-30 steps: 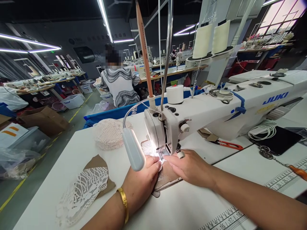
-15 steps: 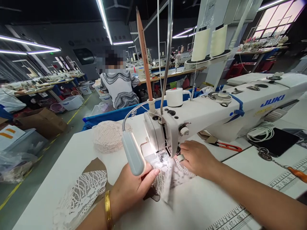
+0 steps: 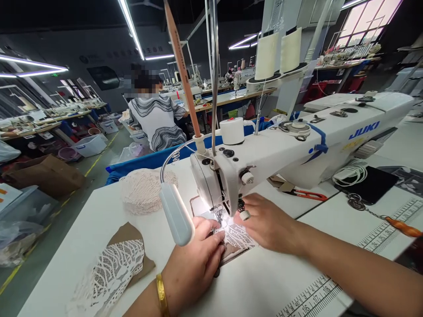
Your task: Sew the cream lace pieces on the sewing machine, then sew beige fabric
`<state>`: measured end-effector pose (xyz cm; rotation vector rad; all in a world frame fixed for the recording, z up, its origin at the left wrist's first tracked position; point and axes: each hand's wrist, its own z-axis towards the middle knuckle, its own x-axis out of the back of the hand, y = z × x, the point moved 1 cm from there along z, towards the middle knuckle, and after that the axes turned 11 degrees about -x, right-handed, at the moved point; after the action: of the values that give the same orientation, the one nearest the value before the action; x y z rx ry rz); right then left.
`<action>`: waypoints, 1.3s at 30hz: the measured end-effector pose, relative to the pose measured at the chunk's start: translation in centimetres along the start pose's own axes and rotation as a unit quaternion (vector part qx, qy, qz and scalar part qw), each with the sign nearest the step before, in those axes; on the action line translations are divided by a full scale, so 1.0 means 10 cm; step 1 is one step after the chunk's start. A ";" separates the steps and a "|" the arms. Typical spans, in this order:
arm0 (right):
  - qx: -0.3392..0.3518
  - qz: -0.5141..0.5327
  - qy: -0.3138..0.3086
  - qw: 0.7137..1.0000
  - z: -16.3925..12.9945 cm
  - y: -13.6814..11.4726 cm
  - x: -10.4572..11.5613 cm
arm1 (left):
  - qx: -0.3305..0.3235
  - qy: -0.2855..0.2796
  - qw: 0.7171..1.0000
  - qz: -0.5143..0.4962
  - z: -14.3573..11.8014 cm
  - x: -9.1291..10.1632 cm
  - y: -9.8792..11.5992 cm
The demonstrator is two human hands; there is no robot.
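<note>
Far left: a cardboard box (image 3: 42, 174) and a plastic bin (image 3: 23, 207) are sitting on the floor beside your table (image 3: 264, 286). A person in a striped top (image 3: 155, 121) is sitting at the next station, back to you.

Near left of the table: a lace piece (image 3: 109, 270) is lying over a brown backing (image 3: 127, 233). Behind it a stack of lace (image 3: 142, 190) is resting near the table's far edge, well apart from your hands.

Lamp (image 3: 176, 215): its head is hanging just above your left hand (image 3: 194, 264), partly hiding the thumb side. That hand is lying palm down, fingers close together and curled slightly, pressing the workpiece (image 3: 236, 235) flat on the machine bed. A gold bangle (image 3: 161, 294) is sitting on that wrist.

The workpiece, white lace over brown backing, is lying under the needle area of the machine (image 3: 297, 149), between your two hands, lit brightly by the lamp.

Your right hand (image 3: 269, 224) is resting flat on the workpiece's right edge, fingers extended and held narrow, tips pointing toward the needle. It is grasping nothing.

Right of the machine: red snips (image 3: 309, 195) are lying behind your right wrist. Farther right, a coiled white cable (image 3: 352, 172) is lying beside a black phone (image 3: 373, 187), and an orange-handled tool (image 3: 398, 226) on a chain is lying across the printed ruler (image 3: 330, 295) along the table edge.
</note>
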<state>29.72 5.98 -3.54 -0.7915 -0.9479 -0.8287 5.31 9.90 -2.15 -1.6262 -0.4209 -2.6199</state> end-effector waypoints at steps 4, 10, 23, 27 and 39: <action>0.050 0.022 -0.041 0.998 -0.02 -0.16 -0.02 | -0.010 0.003 1.000 -0.015 -0.01 0.01 -0.02; 0.037 0.001 0.027 0.999 -0.05 -0.08 -0.07 | -0.005 0.011 1.000 -0.009 -0.04 -0.02 -0.01; 0.016 0.011 -0.026 0.999 -0.07 -0.08 -0.06 | -0.010 0.004 1.000 0.018 -0.02 -0.05 0.04; -0.007 -0.005 -0.031 0.999 -0.06 -0.06 -0.10 | -0.003 0.006 0.999 0.039 -0.02 -0.04 0.00; 0.037 0.009 -0.032 0.999 -0.05 -0.12 -0.05 | -0.017 0.025 0.999 0.044 -0.01 -0.04 -0.01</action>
<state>28.64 5.16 -3.94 -0.7655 -1.0212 -0.7515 5.38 9.94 -2.61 -1.5488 -0.2971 -2.6110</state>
